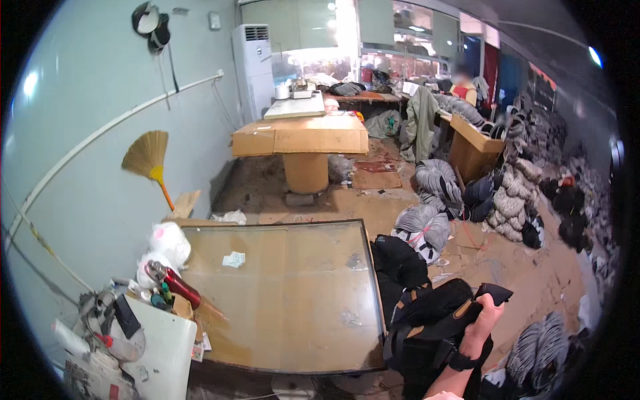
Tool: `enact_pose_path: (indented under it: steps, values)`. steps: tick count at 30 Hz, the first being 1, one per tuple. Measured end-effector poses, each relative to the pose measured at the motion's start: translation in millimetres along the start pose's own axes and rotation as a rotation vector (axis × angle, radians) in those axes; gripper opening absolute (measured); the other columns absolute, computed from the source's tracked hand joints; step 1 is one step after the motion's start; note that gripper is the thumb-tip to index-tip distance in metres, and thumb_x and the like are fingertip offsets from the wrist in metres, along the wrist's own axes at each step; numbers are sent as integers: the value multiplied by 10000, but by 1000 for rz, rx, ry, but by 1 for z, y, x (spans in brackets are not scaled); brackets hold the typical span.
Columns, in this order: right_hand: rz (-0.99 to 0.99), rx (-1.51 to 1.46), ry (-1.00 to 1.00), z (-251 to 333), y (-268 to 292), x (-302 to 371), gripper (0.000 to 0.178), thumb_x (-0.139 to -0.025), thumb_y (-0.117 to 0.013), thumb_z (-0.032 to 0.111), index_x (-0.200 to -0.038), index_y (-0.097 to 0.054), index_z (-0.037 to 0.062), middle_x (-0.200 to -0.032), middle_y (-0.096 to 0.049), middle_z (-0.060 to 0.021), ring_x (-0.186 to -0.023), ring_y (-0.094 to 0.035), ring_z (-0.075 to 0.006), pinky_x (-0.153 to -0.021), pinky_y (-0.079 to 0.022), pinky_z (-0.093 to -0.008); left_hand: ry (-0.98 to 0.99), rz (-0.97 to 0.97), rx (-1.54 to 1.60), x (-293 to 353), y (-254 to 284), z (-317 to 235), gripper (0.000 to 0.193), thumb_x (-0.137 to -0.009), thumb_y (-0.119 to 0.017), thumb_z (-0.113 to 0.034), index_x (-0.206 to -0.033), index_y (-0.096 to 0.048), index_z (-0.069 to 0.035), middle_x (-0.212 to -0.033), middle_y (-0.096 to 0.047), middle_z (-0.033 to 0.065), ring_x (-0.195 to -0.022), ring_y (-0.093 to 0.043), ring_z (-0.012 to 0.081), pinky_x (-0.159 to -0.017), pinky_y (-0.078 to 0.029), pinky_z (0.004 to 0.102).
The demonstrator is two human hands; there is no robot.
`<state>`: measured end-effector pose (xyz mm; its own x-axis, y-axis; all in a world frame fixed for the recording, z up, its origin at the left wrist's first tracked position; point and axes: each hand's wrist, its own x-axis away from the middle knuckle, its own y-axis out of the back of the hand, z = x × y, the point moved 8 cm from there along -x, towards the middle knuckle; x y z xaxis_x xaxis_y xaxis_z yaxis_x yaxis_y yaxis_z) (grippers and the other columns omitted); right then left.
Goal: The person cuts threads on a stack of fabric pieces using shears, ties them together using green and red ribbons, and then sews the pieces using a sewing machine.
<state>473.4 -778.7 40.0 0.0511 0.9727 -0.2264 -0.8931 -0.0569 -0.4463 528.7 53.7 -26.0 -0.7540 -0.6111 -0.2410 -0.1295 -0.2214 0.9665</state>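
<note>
My right hand [485,320], with a dark band on the wrist, reaches in from the lower right. Its fingers close on a black fabric piece [495,293], which looks like part of a cap. Below and left of it lies a heap of black fabric goods [427,327] with tan trim, against the right edge of a glass-topped table [287,293]. My left hand does not show.
A red bottle [181,288] and white plastic bags [168,245] stand at the table's left. A broom [150,160] leans on the wall. Grey bundles [421,230] lie on the floor at right. Farther back are a cardboard-covered table [300,137] and a person [463,90].
</note>
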Motion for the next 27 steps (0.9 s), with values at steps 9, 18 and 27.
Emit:
enact_pose_path:
  steps: [9,18,27]
  values:
    - [257,325,603,144,-90,69,198,-748,-542,122,-873,-538,-32,-824,-517,-57,-742,-521,-161,-708,-440,-255,145,47,172,-4,-26,20,370,-924,-456,-323,-915,-621,9,-871,-620,211,-842,-567,395,-781,-424,471]
    - [849,-99,74,143,-193,154,469,-594,-568,54,-1051,-509,-30,-893,-586,-80,-772,-568,-203,-752,-469,-305,93,88,181,1,-6,8,426,-943,-410,-353,-945,-595,31,-924,-623,240,-917,-557,403,-839,-393,482]
    - [1428,504,-108,-103,-254,171,293,-592,-605,-4,-878,-605,-67,-782,-617,-35,-667,-555,-133,-629,-458,-255,-132,-178,183,43,41,22,290,-865,-538,-166,-1070,-553,38,-1051,-573,192,-997,-514,356,-912,-349,480]
